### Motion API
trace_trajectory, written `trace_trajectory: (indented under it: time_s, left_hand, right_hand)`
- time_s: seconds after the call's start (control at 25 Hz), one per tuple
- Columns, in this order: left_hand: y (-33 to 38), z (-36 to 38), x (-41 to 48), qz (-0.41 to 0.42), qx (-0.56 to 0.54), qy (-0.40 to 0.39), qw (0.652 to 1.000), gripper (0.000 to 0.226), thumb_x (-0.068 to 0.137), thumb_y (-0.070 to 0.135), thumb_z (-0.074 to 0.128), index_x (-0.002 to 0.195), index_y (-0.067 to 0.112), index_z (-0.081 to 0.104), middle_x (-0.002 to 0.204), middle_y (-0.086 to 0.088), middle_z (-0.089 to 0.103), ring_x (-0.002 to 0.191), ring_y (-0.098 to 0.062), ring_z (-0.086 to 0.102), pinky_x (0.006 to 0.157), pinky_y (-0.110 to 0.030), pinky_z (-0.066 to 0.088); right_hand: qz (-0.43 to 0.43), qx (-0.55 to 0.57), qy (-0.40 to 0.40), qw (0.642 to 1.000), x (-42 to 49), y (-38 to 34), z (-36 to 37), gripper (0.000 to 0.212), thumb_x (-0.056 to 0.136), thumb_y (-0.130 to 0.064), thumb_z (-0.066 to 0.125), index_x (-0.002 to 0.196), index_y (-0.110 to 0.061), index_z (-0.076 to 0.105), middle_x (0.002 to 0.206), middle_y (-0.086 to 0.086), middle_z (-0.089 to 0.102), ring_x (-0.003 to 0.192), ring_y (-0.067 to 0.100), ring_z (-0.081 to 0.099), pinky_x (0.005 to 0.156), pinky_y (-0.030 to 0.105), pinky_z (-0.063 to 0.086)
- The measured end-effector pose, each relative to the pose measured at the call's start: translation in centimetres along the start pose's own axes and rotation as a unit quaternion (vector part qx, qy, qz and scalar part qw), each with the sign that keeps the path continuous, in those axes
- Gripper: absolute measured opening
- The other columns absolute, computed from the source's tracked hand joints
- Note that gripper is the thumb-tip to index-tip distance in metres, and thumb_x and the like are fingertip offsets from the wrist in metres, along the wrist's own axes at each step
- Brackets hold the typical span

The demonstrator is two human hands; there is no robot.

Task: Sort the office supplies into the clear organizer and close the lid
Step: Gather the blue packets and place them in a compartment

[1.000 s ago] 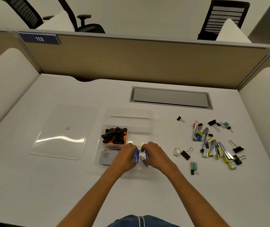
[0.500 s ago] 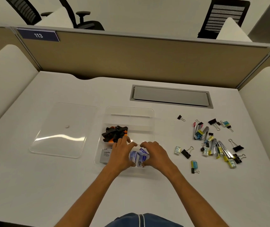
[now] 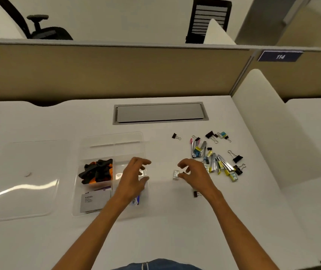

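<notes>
One clip (image 3: 175,174), prob. pinched, R hand (image 3: 196,173).

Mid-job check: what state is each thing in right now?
clear organizer: open, partly filled.
lid: off, flat on desk, left of organizer.
left hand: spread, holds nothing, over organizer.
right hand: curled at small box; grip unclear.
binder clips: loose on desk.
cable hatch: closed.
</notes>
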State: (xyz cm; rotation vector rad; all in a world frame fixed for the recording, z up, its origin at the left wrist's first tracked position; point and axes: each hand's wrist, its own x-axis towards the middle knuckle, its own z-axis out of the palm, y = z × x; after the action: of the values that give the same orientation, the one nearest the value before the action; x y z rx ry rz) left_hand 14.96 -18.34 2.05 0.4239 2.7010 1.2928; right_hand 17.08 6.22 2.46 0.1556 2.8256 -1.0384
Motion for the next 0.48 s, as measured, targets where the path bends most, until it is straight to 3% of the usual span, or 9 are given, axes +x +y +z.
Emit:
trace_trajectory:
  time_s: [0.2, 0.32, 0.48]
  left_hand:
    - [3.2, 6.6, 3.3, 0.066, 0.016, -0.123, 0.990, 0.044, 0.081, 0.003, 0.070, 0.116, 0.025, 0.057, 0.117, 0.008, 0.052, 0.096, -0.009, 0.056, 0.081, -0.019, 0.049]
    - [3.9, 9.9, 4.7, 0.060, 0.067, -0.167, 0.982, 0.040, 0.084, 0.006, 0.069, 0.118, 0.023, 0.056, 0.124, 0.002, 0.050, 0.105, -0.015, 0.055, 0.090, -0.025, 0.049]
    - [3.7, 12.4, 5.7, 0.027, 0.156, -0.190, 0.969, 0.049, 0.081, -0.001, 0.068, 0.124, 0.016, 0.052, 0.131, -0.005, 0.045, 0.114, -0.022, 0.049, 0.090, -0.029, 0.047]
  right_hand:
    - [0.104, 0.009, 0.030, 0.994, -1.9, 5.6, -2.8, 0.026, 0.078, -0.014, 0.078, 0.101, -0.020, 0.067, 0.095, -0.009, 0.063, 0.074, 0.006, 0.059, 0.069, 0.018, 0.049]
    - [0.136, 0.020, 0.036, 0.990, -3.0, 8.1, -3.1, 0.026, 0.078, -0.014, 0.078, 0.101, -0.019, 0.067, 0.096, -0.008, 0.065, 0.072, 0.004, 0.058, 0.070, 0.018, 0.048]
    - [0.164, 0.033, 0.027, 0.986, -4.0, 9.9, -2.4, 0.025, 0.080, -0.016, 0.077, 0.103, -0.018, 0.067, 0.100, -0.004, 0.067, 0.077, 0.007, 0.058, 0.077, 0.021, 0.051]
